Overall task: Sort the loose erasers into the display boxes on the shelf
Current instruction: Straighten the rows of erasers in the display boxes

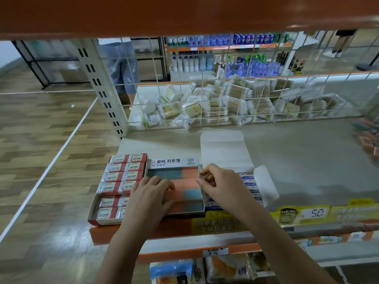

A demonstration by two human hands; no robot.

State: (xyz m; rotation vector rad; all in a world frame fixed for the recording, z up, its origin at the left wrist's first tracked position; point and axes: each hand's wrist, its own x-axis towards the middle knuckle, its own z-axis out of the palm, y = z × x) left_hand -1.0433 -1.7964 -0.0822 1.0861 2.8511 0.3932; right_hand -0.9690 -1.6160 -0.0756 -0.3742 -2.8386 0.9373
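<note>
Three display boxes sit side by side at the front of the shelf (297,160). The left box (121,187) holds red-and-white 2B erasers (118,176) in two columns, nearly full; there may be a gap across the rows just in front of the left hand, hard to tell. The middle box (176,185) with the printed label flap is packed with pink and blue erasers (190,173), looks full, surface level. The right box (252,187), lid flap standing open behind it, has blue-and-white wrapped erasers (249,182) along its right part; the rest is hidden under the right hand. The left hand (151,193) lies flat with fingers spread and fairly straight on the pink and blue erasers, pressing or steadying them, gripping nothing that shows. The right hand (219,183) is curled at the seam between middle and right boxes, fingertips pinching a small pale item, probably a loose eraser, too blurred to be sure. No other loose erasers visible on the shelf near the boxes. Judged progress: late stage, most stock already seated; left to do is placing the pinched piece, likely into the right box, and squaring up rows.
</note>
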